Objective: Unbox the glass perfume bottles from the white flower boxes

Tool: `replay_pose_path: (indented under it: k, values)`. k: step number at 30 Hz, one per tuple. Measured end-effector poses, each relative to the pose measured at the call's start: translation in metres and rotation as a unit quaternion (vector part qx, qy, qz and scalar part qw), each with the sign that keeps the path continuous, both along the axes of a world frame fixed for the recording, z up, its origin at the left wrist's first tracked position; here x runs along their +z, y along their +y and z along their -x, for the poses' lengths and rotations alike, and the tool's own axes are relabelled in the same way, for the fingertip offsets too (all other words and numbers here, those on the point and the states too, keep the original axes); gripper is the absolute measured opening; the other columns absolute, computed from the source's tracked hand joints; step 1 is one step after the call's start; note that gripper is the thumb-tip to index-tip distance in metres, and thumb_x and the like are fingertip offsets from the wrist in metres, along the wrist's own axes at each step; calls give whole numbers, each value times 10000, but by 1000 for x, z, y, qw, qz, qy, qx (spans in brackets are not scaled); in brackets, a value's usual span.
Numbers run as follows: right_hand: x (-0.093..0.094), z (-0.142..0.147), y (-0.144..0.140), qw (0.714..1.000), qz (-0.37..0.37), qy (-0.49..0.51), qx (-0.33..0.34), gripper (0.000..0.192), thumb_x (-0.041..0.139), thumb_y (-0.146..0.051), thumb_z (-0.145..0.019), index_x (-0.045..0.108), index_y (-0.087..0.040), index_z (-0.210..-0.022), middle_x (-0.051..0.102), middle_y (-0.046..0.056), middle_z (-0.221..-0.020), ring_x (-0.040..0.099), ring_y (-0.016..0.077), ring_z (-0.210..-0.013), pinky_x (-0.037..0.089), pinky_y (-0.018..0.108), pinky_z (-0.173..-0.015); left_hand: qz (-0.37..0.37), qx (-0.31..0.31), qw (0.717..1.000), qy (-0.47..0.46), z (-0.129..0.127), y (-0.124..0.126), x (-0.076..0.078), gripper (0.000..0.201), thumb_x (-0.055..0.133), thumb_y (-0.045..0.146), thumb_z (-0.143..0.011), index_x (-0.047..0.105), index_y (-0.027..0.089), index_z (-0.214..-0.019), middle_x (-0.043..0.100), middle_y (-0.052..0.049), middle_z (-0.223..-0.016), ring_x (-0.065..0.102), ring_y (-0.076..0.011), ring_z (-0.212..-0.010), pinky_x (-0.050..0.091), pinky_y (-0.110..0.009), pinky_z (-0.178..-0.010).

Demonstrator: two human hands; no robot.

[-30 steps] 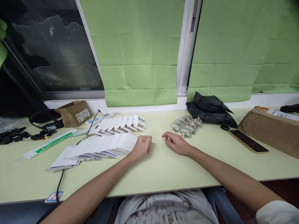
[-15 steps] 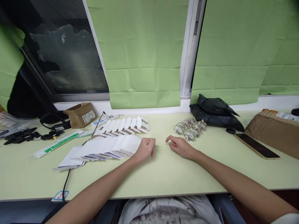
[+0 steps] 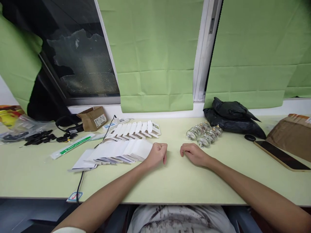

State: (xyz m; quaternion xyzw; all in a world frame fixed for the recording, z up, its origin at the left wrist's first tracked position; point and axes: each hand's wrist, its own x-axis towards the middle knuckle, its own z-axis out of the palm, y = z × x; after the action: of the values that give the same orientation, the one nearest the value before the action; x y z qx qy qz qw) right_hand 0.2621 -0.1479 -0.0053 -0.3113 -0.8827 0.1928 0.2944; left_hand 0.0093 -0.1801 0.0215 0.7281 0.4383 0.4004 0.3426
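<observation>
My left hand (image 3: 157, 153) rests on the table as a fist, thumb side toward me, with nothing showing in it. It is at the right end of a leaning row of flat white cartons (image 3: 121, 150). Behind that row stand several small white boxes (image 3: 132, 129) with open ends. Across a gap, my right hand (image 3: 193, 154) lies with its fingers curled down and holds nothing that I can see. Just beyond it are two rows of clear, shiny round ornaments (image 3: 204, 141) with gold-coloured tops.
Black plastic bags (image 3: 233, 124) lie by the window wall. A phone (image 3: 282, 155), a small black oval object (image 3: 249, 138) and a brown package (image 3: 291, 136) are at the right. Leftward are an open cardboard box (image 3: 93, 119), black parts (image 3: 40, 137), a green-striped plastic sleeve (image 3: 73, 145) and a black cable (image 3: 79, 186).
The view has turned slightly left, so everything sits further right. My right hand's fingers have curled in more. My left fist stays as it was beside the cartons.
</observation>
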Motion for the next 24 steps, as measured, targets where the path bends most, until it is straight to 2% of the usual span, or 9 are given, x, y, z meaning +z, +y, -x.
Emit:
replay_pose_path:
  k: [6, 12, 24]
  values:
    - [0, 0, -2, 1000, -3, -9, 3, 299, 434, -10, -828, 595, -212, -678, 579, 3, -726, 534, 165, -688, 398, 289, -695, 1, -10, 1000, -4, 0, 0, -1, 519, 376, 240, -923, 416, 216, -406, 465, -6, -437, 437, -136, -534, 342, -259, -545]
    - [-1, 1, -1, 1000, 2, -6, -15, 253, 470, -38, -840, 623, -211, -739, 648, 5, -777, 570, 168, -716, 416, 294, -725, 0, -17, 1000, 7, -1, 0, -1, 519, 370, 233, -921, 426, 217, -406, 491, -12, -446, 449, -139, -541, 361, -255, -556]
    - [2, 2, -3, 1000, -2, -4, -20, 263, 472, -28, -836, 650, -212, -775, 663, 2, -782, 565, 162, -708, 406, 282, -700, -1, -15, 1000, 6, 0, -1, -1, 499, 373, 218, -905, 425, 220, -409, 482, -9, -442, 447, -140, -540, 357, -256, -554]
